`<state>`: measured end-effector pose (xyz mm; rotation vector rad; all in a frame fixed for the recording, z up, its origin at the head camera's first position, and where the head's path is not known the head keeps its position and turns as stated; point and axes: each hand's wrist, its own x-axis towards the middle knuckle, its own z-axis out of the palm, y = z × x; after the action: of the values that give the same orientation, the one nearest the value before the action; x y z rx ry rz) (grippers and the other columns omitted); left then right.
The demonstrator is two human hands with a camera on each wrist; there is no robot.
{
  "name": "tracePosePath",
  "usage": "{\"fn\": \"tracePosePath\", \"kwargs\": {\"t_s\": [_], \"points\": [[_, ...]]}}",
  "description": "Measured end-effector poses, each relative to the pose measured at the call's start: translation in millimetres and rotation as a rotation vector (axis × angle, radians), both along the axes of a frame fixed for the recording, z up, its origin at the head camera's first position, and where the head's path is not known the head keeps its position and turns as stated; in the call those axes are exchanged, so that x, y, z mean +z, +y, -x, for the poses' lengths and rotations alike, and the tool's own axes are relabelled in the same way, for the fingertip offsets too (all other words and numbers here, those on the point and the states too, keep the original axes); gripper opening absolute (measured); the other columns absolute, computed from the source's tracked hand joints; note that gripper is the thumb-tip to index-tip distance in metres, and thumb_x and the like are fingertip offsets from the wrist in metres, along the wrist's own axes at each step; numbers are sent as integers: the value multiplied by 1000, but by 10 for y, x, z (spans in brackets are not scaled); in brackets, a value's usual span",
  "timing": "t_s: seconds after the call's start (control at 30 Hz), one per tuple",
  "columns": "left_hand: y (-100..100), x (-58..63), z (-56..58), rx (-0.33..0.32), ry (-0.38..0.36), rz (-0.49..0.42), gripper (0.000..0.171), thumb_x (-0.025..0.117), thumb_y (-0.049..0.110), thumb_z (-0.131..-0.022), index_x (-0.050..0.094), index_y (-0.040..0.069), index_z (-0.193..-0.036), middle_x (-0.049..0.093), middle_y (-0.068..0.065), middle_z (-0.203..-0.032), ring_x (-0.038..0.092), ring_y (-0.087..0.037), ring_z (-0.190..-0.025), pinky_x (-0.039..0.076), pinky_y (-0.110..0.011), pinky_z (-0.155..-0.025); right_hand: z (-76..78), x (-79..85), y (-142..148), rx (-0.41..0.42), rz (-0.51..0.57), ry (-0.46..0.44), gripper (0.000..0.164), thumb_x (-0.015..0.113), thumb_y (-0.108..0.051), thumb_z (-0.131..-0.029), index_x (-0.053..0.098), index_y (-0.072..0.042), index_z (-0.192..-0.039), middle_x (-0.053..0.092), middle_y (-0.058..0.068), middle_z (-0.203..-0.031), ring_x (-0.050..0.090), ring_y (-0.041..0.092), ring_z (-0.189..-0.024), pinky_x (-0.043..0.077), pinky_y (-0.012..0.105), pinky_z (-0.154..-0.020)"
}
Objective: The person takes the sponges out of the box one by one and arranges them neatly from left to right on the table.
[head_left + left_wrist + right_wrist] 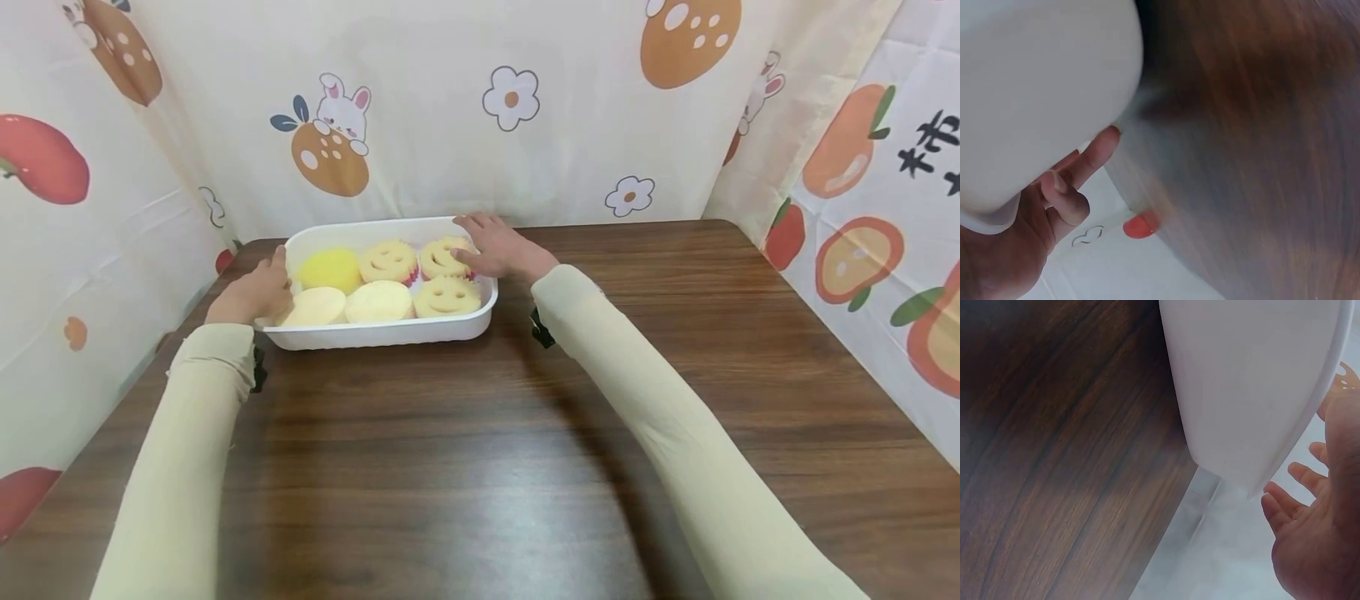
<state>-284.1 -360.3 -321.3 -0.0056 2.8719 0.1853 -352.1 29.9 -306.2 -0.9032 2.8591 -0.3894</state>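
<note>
A white tray (375,334) stands near the table's back edge, with several round sponges in it. Three pale ones carry cut-out smiling faces, such as the smiley sponge (447,297) at front right. A bright yellow sponge (330,270) lies at back left; plain cream sponges, one of them a cream sponge (379,302), fill the front. My left hand (253,292) grips the tray's left end, its fingers against the outer wall in the left wrist view. At the back right corner, my right hand (501,247) reaches over the rim with fingers spread, thumb above a smiley sponge.
The brown wooden table (420,450) stretches in front of the tray and to its right. Behind it hangs a printed curtain (450,150) with rabbits, flowers and fruit. More printed cloth (862,275) closes off the right side.
</note>
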Motion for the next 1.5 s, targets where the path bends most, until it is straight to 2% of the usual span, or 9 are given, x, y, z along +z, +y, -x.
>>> {"fn": "tracePosePath", "kwargs": {"t_s": [0.13,0.3,0.57,0.87,1.0,1.07,1.13,1.33,1.5], "points": [[12,7,-22,2,19,21,85,37,12,-93,-22,-10,-149,13,-50,-148,37,-60,-129,32,-68,-108,7,9,-33,-3,-4,-2,72,41,-51,-102,17,-16,-159,20,11,-164,19,30,-152,21,47,-124],[22,-7,-19,17,27,35,87,40,9,-91,-22,-10,-149,18,-51,-146,50,-53,-113,40,-66,-101,0,1,-80,15,3,1,71,41,-50,-102,19,-14,-159,20,13,-164,17,32,-153,19,47,-125],[-16,-64,27,22,43,40,88,42,9,-92,-21,-8,-151,26,-48,-145,56,-44,-95,46,-59,-87,15,-51,-139,12,26,-53,70,42,-47,-103,17,-14,-159,17,14,-165,16,35,-153,20,48,-124],[-36,-71,15,35,62,40,89,44,9,-92,-19,-7,-152,35,-45,-141,58,-40,-87,48,-57,-84,72,-129,-243,44,69,-72,71,44,-48,-102,18,-13,-159,18,14,-165,17,34,-153,21,46,-124],[-14,-48,10,15,83,30,89,45,8,-90,-16,-9,-152,57,-36,-112,56,-35,-73,48,-50,-73,122,-149,-266,36,53,-62,73,44,-50,-102,17,-13,-159,18,15,-165,18,35,-153,21,46,-124],[-8,-66,20,-2,105,26,89,45,7,-89,-14,-10,-152,59,-27,-92,53,-32,-66,46,-45,-67,144,-169,-268,18,33,-58,74,43,-52,-101,17,-14,-159,18,14,-165,19,33,-153,22,46,-124],[-2,-78,33,-7,121,18,88,45,7,-89,-13,-9,-153,57,-20,-80,50,-29,-62,44,-41,-63,159,-174,-263,1,13,-58,76,42,-55,-101,16,-15,-160,17,13,-165,20,32,-153,22,46,-124],[-23,-72,26,23,132,3,87,44,8,-90,-13,-5,-155,53,-15,-73,46,-25,-56,40,-35,-55,180,-148,-288,14,-36,-42,77,39,-58,-100,13,-16,-160,17,13,-166,25,31,-151,25,47,-123],[-31,-69,5,40,128,-4,87,44,9,-90,-12,-3,-156,53,-15,-72,47,-26,-58,41,-36,-56,201,-175,-343,8,-79,-26,79,35,-63,-99,11,-18,-161,16,10,-167,24,32,-151,28,50,-121]]}}
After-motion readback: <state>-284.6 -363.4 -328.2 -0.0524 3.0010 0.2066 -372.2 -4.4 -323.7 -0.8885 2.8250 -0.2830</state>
